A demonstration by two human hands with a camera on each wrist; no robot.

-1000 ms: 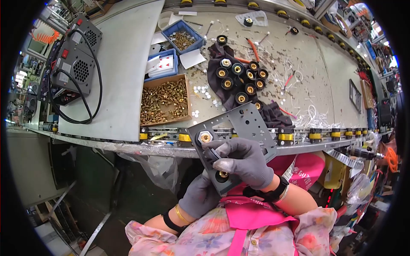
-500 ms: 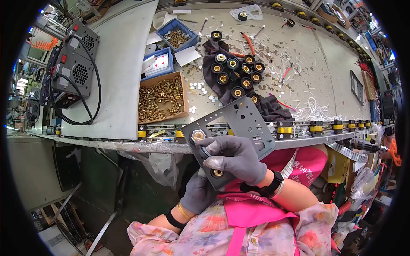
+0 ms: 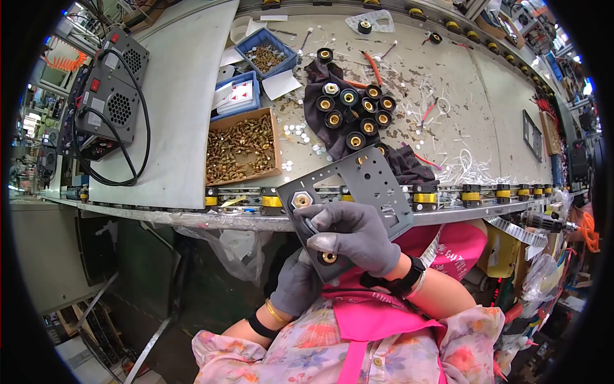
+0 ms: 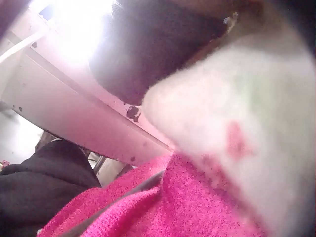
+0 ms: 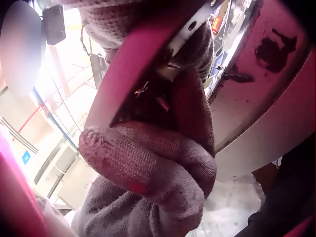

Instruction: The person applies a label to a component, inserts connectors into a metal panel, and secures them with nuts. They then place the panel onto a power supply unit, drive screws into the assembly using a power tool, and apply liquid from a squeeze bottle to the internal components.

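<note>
A dark grey metal plate (image 3: 378, 185) with many holes is held tilted above the lap at the bench edge. My gloved left hand (image 3: 296, 286) grips its lower left edge from below, its fingertips partly hidden. Over the plate, my gloved right hand (image 3: 358, 238) pinches a dark round part (image 3: 309, 226) between thumb and fingers. Beside that part are a silver hex nut (image 3: 302, 201) with a brass centre and, lower down, a brass-centred fitting (image 3: 329, 257). In the right wrist view curled gloved fingers (image 5: 143, 163) lie below the plate's edge; the left wrist view is blurred.
Black brass-centred fittings (image 3: 355, 140) lie on a dark cloth (image 3: 318, 125). Left of them are a carton (image 3: 277, 142) of brass pieces and two blue bins (image 3: 295, 63). White scraps (image 3: 470, 168) litter the right. Grey power units (image 3: 110, 105) with cables stand far left.
Compared with one second ago, the plate and both hands sit slightly further left and up in the head view. The right hand keeps its pinch on the round part; the left keeps its grip.
</note>
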